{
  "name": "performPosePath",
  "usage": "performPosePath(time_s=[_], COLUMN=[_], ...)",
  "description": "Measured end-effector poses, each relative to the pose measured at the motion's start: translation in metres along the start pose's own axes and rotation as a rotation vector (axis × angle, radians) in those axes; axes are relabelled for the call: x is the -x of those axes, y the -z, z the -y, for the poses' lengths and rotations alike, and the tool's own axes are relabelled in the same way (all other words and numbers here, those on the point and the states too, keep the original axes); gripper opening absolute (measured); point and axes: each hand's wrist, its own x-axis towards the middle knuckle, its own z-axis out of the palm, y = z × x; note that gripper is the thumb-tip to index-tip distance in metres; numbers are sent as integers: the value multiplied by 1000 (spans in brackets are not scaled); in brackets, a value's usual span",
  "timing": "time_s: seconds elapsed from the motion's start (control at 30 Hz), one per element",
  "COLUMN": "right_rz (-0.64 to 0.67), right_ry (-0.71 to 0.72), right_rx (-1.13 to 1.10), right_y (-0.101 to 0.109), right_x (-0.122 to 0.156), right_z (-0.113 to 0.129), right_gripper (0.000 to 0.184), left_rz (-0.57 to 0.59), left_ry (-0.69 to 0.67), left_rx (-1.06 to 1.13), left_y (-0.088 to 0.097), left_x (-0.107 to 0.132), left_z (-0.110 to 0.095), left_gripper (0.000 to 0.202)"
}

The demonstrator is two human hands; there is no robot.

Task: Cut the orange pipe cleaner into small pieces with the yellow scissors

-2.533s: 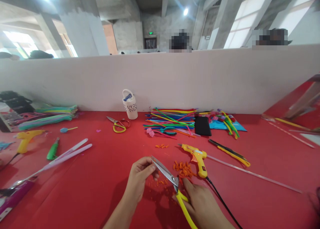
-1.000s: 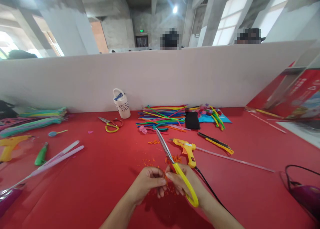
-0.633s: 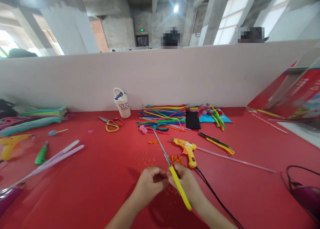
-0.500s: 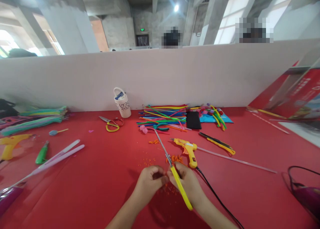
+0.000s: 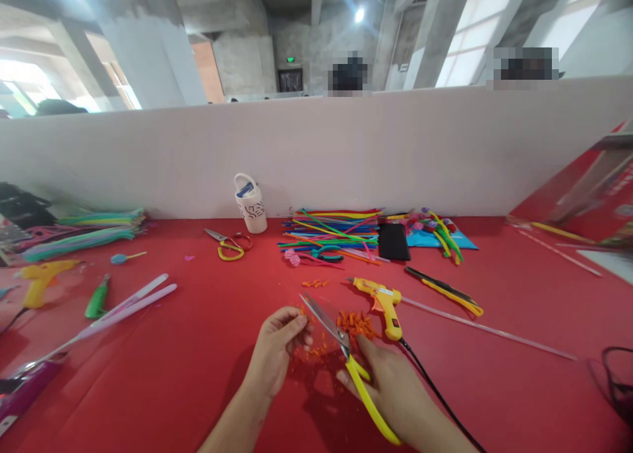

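Note:
My left hand (image 5: pixel 279 339) is closed in a pinch on a small orange piece (image 5: pixel 303 312), which looks like a cut bit of pipe cleaner and is mostly hidden by the fingertips. In my right hand (image 5: pixel 391 378) are scissors with yellow handles (image 5: pixel 366 395). Their blades point up and left, with the tip beside the orange piece. A heap of short orange pieces (image 5: pixel 357 322) lies on the red table just beyond my right hand. Several more orange bits (image 5: pixel 314 283) sit farther back, and fine orange scraps are scattered under the blades.
Right of the heap lies a yellow glue gun (image 5: pixel 384 301) with a black cord. Behind are colourful pipe cleaners (image 5: pixel 331 229), a black phone-like slab (image 5: pixel 394 242), a white cup (image 5: pixel 253 209) and other scissors (image 5: pixel 230 247). A white partition (image 5: pixel 297 150) stands along the back.
My hands have moved apart, the left one going left and up with the orange piece. The scissors have turned in my right hand, so their blades now show more broadly. The view has shifted slightly.

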Motion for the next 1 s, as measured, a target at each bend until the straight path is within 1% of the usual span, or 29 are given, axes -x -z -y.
performPosePath(time_s=[0.07, 0.17, 0.43, 0.63, 0.83, 1.0], right_rz=[-10, 8, 69, 10, -52, -55], right_ry=[37, 61, 57, 84, 112, 106], right_rx=[56, 87, 82, 103, 107, 124], right_y=[-3, -6, -10, -13, -16, -18], right_x=[1, 2, 3, 4, 5, 5], right_z=[0, -2, 1, 4, 5, 6], right_gripper=[20, 17, 21, 23, 24, 24], left_rz=[3, 14, 41, 55, 25, 18], left_ry=[2, 14, 7, -28, -59, -55], left_rx=[9, 41, 104, 138, 158, 178], left_y=[1, 0, -4, -6, -7, -8], left_x=[-1, 1, 5, 6, 7, 7], left_z=[0, -1, -2, 3, 7, 9], left_gripper=[10, 10, 11, 10, 10, 11])
